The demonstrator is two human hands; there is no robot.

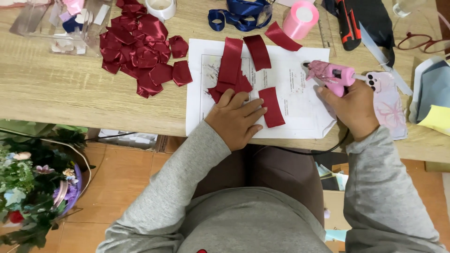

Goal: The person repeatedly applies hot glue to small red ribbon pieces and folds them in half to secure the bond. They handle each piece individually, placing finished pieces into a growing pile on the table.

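Ribbon strips (234,65) of dark red satin lie on a white paper sheet (290,100) at the near edge of the wooden table (61,93), seen from the head camera. The left hand (234,119) rests flat on the sheet, fingers spread and loosely extended, not closed around anything; its fingertips press the lower end of the overlapping strips, and the index and middle fingers reach toward a separate short strip (272,107) lying just beside them to the right. The right hand (354,107) is wrapped tight around the handle of a pink glue gun (330,75), whose nozzle points left over the paper, well apart from the strips. A black cord (323,151) hangs from below that hand past the table edge.

Farther back, a pile of folded red ribbon petals (140,47) sits left of the sheet, with a pink ribbon roll (301,18) and a coil of blue ribbon (239,11) near the far edge. A phone in a pale pink case (389,105) lies just right of the gun hand. A bouquet (33,187) stands on the floor at lower left.
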